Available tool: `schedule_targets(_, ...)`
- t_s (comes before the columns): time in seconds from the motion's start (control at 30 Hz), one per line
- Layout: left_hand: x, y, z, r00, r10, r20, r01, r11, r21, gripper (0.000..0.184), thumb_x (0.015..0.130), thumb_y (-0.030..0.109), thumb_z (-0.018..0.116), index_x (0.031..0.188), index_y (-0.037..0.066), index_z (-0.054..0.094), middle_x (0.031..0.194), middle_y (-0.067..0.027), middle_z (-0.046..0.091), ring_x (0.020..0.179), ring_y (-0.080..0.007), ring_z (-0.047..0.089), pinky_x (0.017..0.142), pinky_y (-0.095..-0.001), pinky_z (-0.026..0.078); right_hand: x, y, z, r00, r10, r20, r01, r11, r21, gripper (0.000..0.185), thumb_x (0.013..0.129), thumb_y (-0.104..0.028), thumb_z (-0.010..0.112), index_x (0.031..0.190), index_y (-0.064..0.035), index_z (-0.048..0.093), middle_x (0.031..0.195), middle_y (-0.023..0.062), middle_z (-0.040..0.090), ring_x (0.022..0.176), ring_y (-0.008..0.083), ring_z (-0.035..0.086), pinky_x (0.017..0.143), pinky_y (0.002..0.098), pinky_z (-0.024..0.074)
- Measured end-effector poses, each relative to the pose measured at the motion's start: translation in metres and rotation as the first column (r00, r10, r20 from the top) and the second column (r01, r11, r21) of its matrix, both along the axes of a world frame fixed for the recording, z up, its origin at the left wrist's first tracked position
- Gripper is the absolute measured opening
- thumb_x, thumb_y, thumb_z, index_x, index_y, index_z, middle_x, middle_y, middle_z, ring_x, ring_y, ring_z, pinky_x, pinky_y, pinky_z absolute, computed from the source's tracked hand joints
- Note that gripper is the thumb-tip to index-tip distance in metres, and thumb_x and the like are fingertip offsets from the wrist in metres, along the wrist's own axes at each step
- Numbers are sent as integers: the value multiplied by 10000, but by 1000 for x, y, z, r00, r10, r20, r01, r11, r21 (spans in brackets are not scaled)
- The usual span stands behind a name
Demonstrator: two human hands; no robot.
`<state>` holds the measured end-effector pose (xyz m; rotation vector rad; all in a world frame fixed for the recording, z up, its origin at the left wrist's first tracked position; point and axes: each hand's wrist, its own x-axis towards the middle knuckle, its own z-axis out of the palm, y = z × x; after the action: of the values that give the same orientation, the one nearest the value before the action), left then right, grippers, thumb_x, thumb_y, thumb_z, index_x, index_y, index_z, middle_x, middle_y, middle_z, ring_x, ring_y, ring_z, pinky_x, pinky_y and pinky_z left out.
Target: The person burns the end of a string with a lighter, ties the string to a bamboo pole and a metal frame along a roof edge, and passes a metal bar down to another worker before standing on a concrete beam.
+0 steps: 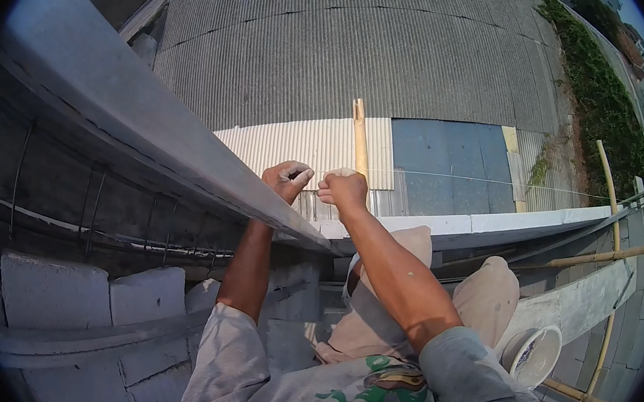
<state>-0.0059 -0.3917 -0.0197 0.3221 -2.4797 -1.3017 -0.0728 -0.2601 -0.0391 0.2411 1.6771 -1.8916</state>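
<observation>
My left hand (288, 180) is raised beyond the grey concrete beam (189, 134), its thumb and fingers curled together in a pinch. Close to its right, my right hand (343, 189) is closed too, with the fingers folded in. A thin pale string (494, 181) runs from near the hands out to the right. What the fingers hold is too small to make out. Just behind my right hand stands a bamboo pole (360, 139). Below the hands lies the top of a white block wall (490, 222).
A corrugated roof (336, 55) with a blue panel (449, 167) spreads out below. At the right are a white bucket (536, 356), bamboo poles (611, 256) and a plank (575, 307). Pale blocks (55, 292) line the lower left, under thin metal rods (95, 210).
</observation>
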Motion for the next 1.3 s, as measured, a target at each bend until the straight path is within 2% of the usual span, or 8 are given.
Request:
schedule_targets(0.03, 0, 0, -1, 1000, -9, 5, 9, 1000, 17, 171, 822, 161, 643, 853, -6, 662, 732, -77, 633, 668, -120, 576, 612, -273, 446, 2, -3, -9, 999, -15, 41, 19, 995, -97, 142, 821, -101, 580, 899, 13, 613, 821, 98, 668, 690, 213, 662, 589, 322, 532)
schedule_targets(0.17, 2, 0, -9, 997, -17, 73, 11, 997, 81, 163, 820, 160, 632, 854, 3, 661, 747, -67, 644, 677, -112, 591, 633, -260, 458, 9, -8, -13, 990, -99, 101, 124, 950, -288, 167, 826, -128, 609, 923, 8, 611, 872, 101, 657, 873, 206, 639, 797, 333, 481)
schedule_targets(0.37, -2, -1, -23, 995, -22, 95, -1, 972, 234, 193, 833, 167, 634, 848, -25, 647, 711, -47, 623, 653, -84, 547, 609, -248, 436, 8, -3, -18, 999, -24, -23, 17, 966, -257, 177, 824, -141, 628, 946, -13, 635, 880, 65, 652, 889, 157, 602, 774, 308, 474)
schedule_targets(0.57, 0, -3, -30, 994, -20, 105, -16, 944, 330, 190, 843, 170, 644, 854, -20, 650, 683, -21, 603, 643, -66, 520, 581, -234, 410, 7, 1, -22, 986, 57, -156, -76, 989, -123, 156, 802, -137, 644, 894, -14, 671, 823, 24, 649, 726, 93, 571, 681, 236, 469)
schedule_targets(0.67, 1, -4, -34, 993, -65, 99, 19, 913, 407, 196, 850, 175, 629, 853, -21, 645, 751, -38, 625, 690, -85, 541, 614, -244, 428, 9, 0, -21, 984, 33, -174, -58, 988, -143, 153, 793, -131, 647, 881, -9, 675, 783, 18, 643, 660, 77, 540, 630, 219, 453)
schedule_targets(0.97, 1, -6, -37, 993, -108, 57, 59, 833, 551, 153, 854, 135, 620, 843, -14, 649, 709, -26, 629, 643, -73, 551, 574, -215, 414, 9, -2, -31, 980, 24, -196, -59, 983, -171, 149, 789, -96, 650, 867, 30, 669, 778, 33, 644, 633, 73, 529, 582, 204, 424)
schedule_targets(1.17, 2, -10, -32, 982, -108, 157, 9, 849, 528, 161, 854, 153, 612, 849, -2, 653, 741, -34, 657, 664, -79, 579, 616, -224, 429, 6, -1, -39, 929, 61, -365, -43, 997, 57, 163, 788, -100, 638, 879, 31, 672, 754, 37, 645, 639, 70, 536, 574, 208, 421)
schedule_targets(1.3, 1, -9, -33, 980, -134, 146, 39, 851, 523, 176, 853, 163, 611, 852, -6, 655, 750, -41, 661, 673, -81, 588, 613, -228, 437, 8, -1, -36, 956, 34, -291, -35, 999, 2, 173, 787, -102, 626, 909, 10, 677, 759, 33, 652, 643, 78, 542, 587, 214, 428)
